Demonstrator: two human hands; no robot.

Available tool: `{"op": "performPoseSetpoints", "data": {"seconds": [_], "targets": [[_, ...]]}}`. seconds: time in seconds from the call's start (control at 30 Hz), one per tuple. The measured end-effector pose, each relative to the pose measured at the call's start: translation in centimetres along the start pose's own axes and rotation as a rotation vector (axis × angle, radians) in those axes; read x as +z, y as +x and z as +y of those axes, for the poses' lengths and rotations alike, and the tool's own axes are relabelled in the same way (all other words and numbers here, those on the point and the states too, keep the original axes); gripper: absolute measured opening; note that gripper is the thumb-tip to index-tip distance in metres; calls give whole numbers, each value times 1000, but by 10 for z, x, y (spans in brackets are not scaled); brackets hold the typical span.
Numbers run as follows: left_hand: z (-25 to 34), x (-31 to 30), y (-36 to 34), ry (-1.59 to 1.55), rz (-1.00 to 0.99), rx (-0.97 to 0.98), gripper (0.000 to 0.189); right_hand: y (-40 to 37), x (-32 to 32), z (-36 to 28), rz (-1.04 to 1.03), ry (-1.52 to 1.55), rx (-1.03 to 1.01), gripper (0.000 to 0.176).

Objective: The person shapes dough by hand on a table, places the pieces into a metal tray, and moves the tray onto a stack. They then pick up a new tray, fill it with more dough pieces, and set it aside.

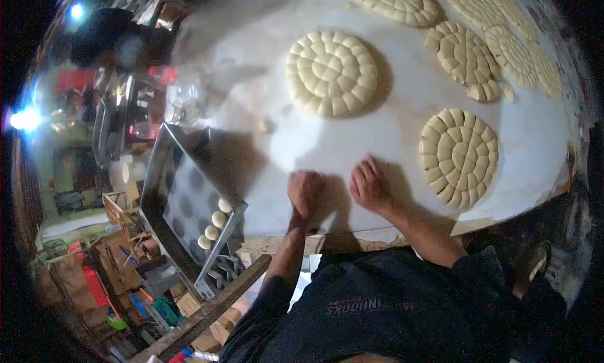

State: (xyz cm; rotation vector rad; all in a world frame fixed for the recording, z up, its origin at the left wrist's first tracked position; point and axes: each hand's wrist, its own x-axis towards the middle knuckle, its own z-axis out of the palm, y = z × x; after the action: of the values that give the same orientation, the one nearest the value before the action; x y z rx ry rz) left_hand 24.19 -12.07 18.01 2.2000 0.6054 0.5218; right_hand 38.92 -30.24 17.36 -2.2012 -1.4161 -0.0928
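Near the front edge of the pale table, my left hand is closed, palm side down, and whatever it may hold is hidden. My right hand lies a little to its right with the fingers curled in; its contents do not show either. The two hands are apart. Beyond them sits a round slab of dough cut into pieces. To the right of my right hand is another cut dough round. A small dough scrap lies beyond my left hand.
Left of my hands, a deep metal tray holds several dough balls. More cut dough rounds lie at the far right. Crates, tools and clutter fill the lower left. A wooden beam runs beside the tray.
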Motion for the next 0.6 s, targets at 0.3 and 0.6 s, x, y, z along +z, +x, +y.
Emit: {"op": "performPoseSetpoints", "data": {"seconds": [0.3, 0.6], "targets": [[-37, -78, 17, 260, -13, -129, 46, 56, -35, 47, 270, -46, 101, 10], [-18, -62, -97, -818, -269, -444, 39, -9, -28, -28, -62, -3, 205, 9]]}}
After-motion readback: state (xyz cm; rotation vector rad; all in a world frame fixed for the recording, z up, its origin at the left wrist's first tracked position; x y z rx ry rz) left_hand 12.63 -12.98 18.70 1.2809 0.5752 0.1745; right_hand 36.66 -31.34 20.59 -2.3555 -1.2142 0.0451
